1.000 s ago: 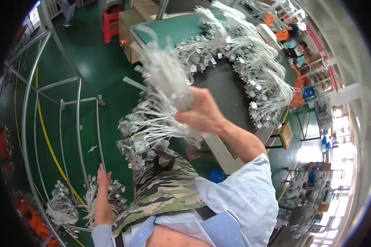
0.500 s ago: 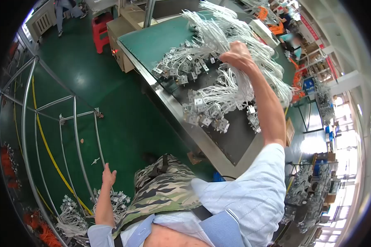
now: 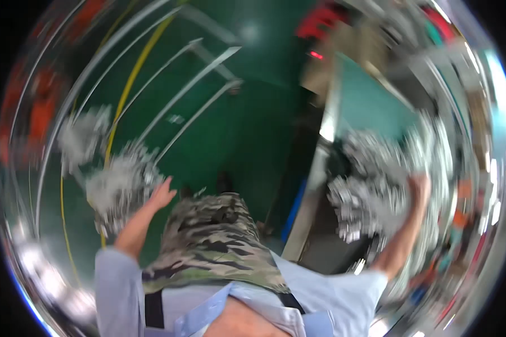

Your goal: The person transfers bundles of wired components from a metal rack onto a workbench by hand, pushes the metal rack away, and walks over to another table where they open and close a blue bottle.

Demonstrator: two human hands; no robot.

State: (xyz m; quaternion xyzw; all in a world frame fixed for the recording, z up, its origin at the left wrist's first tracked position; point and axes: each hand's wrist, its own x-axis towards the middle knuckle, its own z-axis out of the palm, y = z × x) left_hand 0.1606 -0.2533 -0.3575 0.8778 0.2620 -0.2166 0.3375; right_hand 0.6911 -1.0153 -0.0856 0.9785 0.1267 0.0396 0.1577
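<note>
My right hand (image 3: 419,188) is closed around a bundle of white cables (image 3: 433,149) on the workbench, though motion smears its fingers. Small metal-coloured connector pieces (image 3: 351,208) at the cable ends lie on the bench beside that hand. My left hand (image 3: 163,194) hangs low on the other side of my body, its fingers stretched out and nothing in them. Close to it is a pile of white cables with metal ends (image 3: 121,180) at the tube-frame rack.
A metal tube rack (image 3: 185,101) stands on the green floor (image 3: 253,123) at left. The workbench with a green mat (image 3: 371,106) is at right, a metal edge facing me. Behind it is a red stool (image 3: 320,22). Orange bundles (image 3: 42,112) show at far left.
The view has swung left, so the bench now sits farther right and the rack nearer the middle. My right hand stays on the cables; the left remains outstretched, now closer to the pile.
</note>
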